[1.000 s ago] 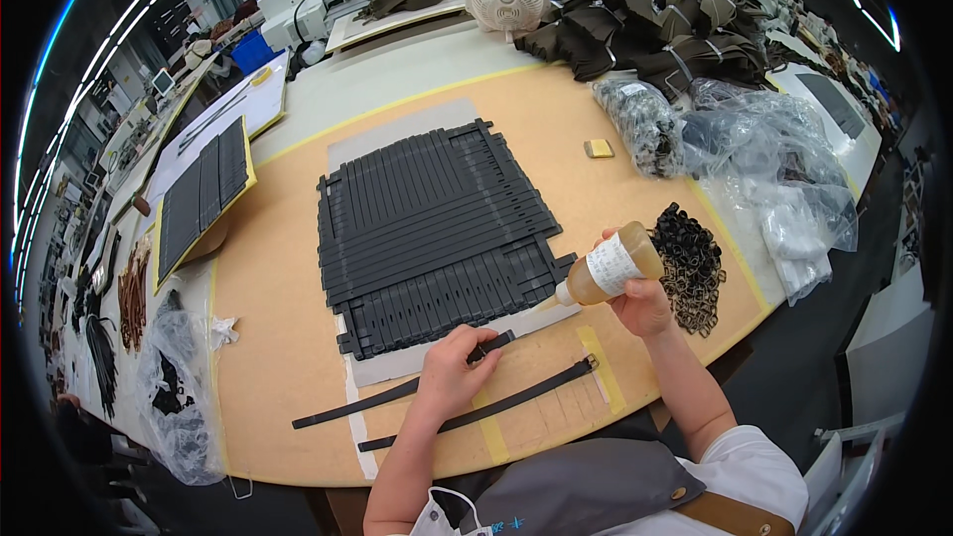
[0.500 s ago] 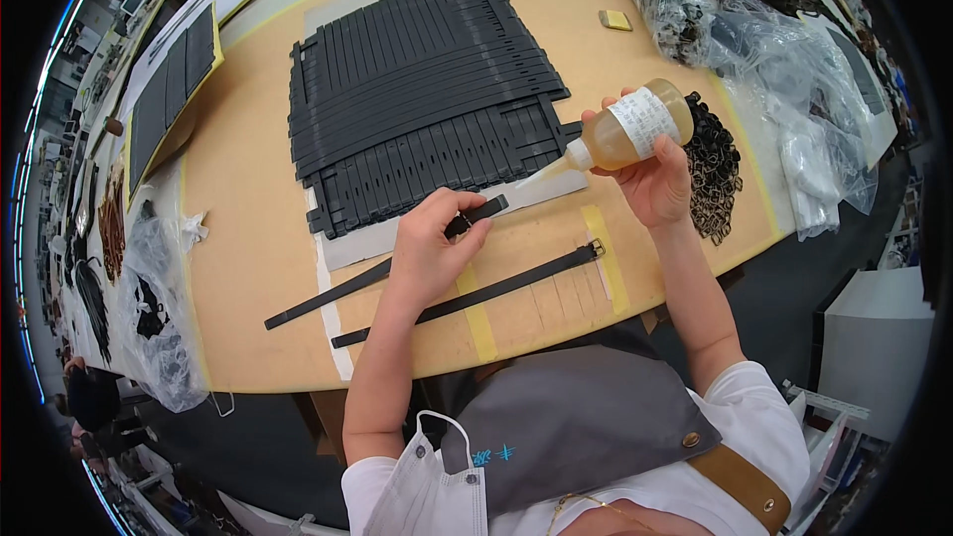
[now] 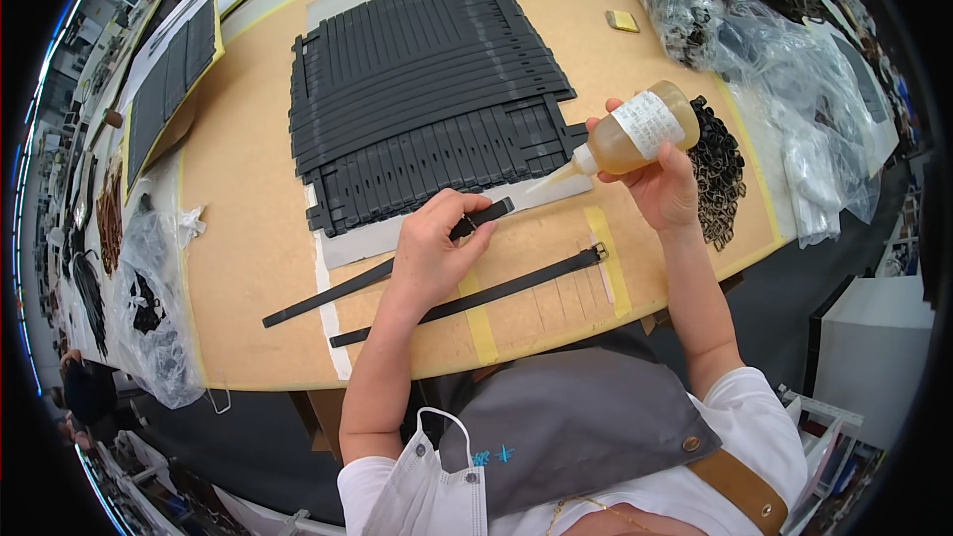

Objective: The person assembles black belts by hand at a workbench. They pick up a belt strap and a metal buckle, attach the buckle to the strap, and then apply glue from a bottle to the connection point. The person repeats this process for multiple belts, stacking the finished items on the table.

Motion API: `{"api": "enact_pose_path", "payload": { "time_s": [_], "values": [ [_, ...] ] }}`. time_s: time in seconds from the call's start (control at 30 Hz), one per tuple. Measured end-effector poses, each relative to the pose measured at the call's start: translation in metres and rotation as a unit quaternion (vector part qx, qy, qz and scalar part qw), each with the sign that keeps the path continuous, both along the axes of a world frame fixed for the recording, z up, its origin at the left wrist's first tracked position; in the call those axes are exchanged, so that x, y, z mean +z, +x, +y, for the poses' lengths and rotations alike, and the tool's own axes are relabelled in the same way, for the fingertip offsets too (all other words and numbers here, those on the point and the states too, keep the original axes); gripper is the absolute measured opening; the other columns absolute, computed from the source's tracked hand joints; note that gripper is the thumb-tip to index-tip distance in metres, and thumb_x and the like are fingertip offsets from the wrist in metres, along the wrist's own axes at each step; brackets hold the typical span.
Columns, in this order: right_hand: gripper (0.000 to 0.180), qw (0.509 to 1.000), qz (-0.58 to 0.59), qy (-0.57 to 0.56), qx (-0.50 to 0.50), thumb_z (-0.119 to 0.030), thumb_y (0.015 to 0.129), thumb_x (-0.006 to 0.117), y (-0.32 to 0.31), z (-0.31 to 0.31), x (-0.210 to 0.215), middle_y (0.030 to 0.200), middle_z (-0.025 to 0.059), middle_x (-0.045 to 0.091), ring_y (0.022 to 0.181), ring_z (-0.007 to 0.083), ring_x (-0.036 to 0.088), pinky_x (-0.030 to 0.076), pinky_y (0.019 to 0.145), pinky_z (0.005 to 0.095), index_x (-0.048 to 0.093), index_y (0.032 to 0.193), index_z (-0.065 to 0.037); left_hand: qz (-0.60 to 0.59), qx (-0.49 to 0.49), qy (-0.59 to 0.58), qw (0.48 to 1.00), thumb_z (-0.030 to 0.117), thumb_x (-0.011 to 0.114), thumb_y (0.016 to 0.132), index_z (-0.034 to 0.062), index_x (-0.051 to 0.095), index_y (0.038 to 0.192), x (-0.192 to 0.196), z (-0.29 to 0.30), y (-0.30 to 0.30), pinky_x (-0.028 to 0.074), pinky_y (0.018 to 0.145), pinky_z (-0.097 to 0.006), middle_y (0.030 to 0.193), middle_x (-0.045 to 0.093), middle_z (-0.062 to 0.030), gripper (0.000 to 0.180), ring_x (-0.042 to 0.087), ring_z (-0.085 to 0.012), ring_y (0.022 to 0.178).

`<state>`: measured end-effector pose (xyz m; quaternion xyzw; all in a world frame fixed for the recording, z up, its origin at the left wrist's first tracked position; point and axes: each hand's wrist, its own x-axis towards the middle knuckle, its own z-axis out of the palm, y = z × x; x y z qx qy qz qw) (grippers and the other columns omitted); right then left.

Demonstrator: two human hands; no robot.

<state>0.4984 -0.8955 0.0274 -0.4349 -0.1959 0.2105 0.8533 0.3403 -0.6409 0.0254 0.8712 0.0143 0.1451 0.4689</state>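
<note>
Between its thumb and fingers, my left hand [image 3: 442, 246] pinches a narrow black strap [image 3: 338, 302]. The strap's short end sticks out past my fingertips on the right. My right hand [image 3: 663, 189] is wrapped round a bottle of amber liquid [image 3: 681, 117] with a white label. Tipped down to the left, its thin pale nozzle [image 3: 556, 182] points toward the strap's end, a small gap apart. Nearer me lies a second black strap with a buckle [image 3: 506, 288] at its right end. Behind my hands, many black strips [image 3: 417, 89] are laid out in crossing layers on grey card.
A heap of dark metal buckles [image 3: 723, 184] sits right of the bottle. Clear plastic bags [image 3: 784, 69] fill the table's right side. Toward the back is a small yellow block [image 3: 622, 21]. A board with black strips [image 3: 174, 89] and another plastic bag [image 3: 154, 308] are on the left.
My right hand and the bottle have shifted slightly right and down, the nozzle moving a little away from the strap's end. My left hand keeps its pinch, nearly still.
</note>
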Motion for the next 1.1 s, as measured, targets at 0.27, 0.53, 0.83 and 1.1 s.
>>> {"api": "enact_pose_path", "payload": {
  "time_s": [0.27, 0.53, 0.83, 1.1],
  "values": [
    [0.085, 0.999, -0.019, -0.023, 0.038, -0.023, 0.087, 0.077, 0.010, -0.016, 0.007, 0.152, 0.0211, 0.049, 0.142, 0.0452, 0.048, 0.065, 0.092, 0.0503, 0.033, 0.158, -0.005, -0.012, -0.002, 0.003, 1.000, 0.004, 0.079, 0.086, 0.0023, 0.074, 0.105, 0.000, 0.001, -0.002, 0.047, 0.057, -0.022, 0.090, 0.070, -0.0028, 0.019, 0.063, -0.0075, 0.072],
    [0.096, 1.000, 0.012, 0.018, 0.011, -0.037, 0.078, 0.091, 0.010, -0.017, -0.017, 0.141, 0.0082, 0.059, 0.129, 0.0248, 0.062, 0.052, 0.113, 0.0412, 0.039, 0.154, -0.007, -0.011, -0.007, -0.017, 1.000, 0.003, 0.079, 0.086, 0.0019, 0.073, 0.104, 0.003, -0.002, -0.003, 0.046, 0.056, -0.022, 0.089, 0.069, -0.0034, 0.019, 0.063, -0.0071, 0.070],
    [0.080, 0.999, 0.031, 0.028, -0.017, -0.031, 0.083, 0.086, 0.003, -0.009, -0.029, 0.141, 0.0117, 0.058, 0.126, 0.0312, 0.064, 0.056, 0.105, 0.0439, 0.044, 0.149, -0.015, -0.025, -0.009, -0.006, 1.000, 0.004, 0.079, 0.086, 0.0024, 0.073, 0.102, 0.002, -0.002, -0.001, 0.045, 0.054, -0.021, 0.089, 0.069, -0.0026, 0.018, 0.061, -0.0069, 0.070],
    [0.079, 0.999, 0.005, -0.041, -0.023, -0.036, 0.087, 0.078, 0.004, -0.011, -0.008, 0.152, 0.0172, 0.051, 0.135, 0.0387, 0.058, 0.060, 0.098, 0.0459, 0.041, 0.152, -0.014, -0.015, -0.011, 0.004, 1.000, 0.005, 0.078, 0.087, 0.0026, 0.072, 0.104, -0.001, -0.002, -0.002, 0.047, 0.055, -0.022, 0.091, 0.070, -0.0034, 0.018, 0.065, -0.0090, 0.075]
  ]
}}
